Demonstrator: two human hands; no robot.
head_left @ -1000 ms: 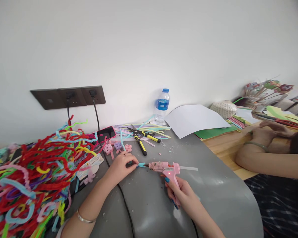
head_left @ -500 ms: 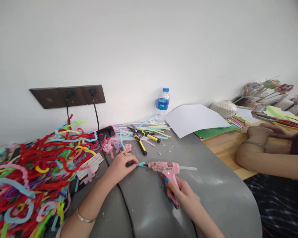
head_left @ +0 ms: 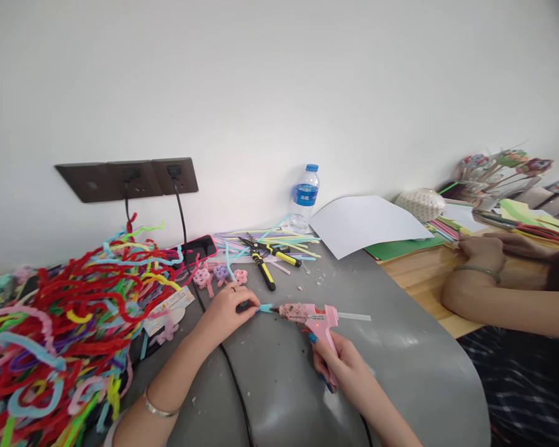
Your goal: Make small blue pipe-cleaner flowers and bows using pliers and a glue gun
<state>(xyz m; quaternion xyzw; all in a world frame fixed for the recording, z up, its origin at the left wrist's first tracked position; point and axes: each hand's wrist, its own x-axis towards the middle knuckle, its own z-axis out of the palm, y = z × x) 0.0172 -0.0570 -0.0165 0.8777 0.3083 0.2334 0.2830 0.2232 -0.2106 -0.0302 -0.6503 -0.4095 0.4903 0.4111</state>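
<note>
Left hand [head_left: 230, 310]: pinches a small light blue fuzzy piece [head_left: 266, 308] between thumb and fingertips, low over a smooth grey table [head_left: 400, 372].
Right hand [head_left: 340, 363]: wraps round the grip of a pink plastic glue gun [head_left: 302, 313]. Aims the dark tip at the left hand. Cannot tell if squeezing the trigger.
Blue piece: sits between both hands, with a free end right by the dark tip. Cannot tell if touching.
Feel of the blue piece: likely very light, soft and bendy, not slippery, but easy to squash. Best held with a light pinch at the end away from the tip, likely hot.
Feel of the glue gun: likely fairly light, but hard and stiff. Best held by the grip, well away from the messy front.
Cloudy white glue stick [head_left: 354, 316]: pokes straight out of the back of the gun. Likely smooth and a bit bendy.
Pink and purple fuzzy flowers [head_left: 221, 273]: lie just behind the left hand.
Yellow and black cutters [head_left: 263, 270]: lie behind the gun, near thin, straight, pale fuzzy sticks [head_left: 233, 238].
Big tangled heap of bright fuzzy sticks [head_left: 84, 298]: covers the left side.
Another person's arm [head_left: 494, 304]: rests on a wooden table [head_left: 410, 271] to the right.
</note>
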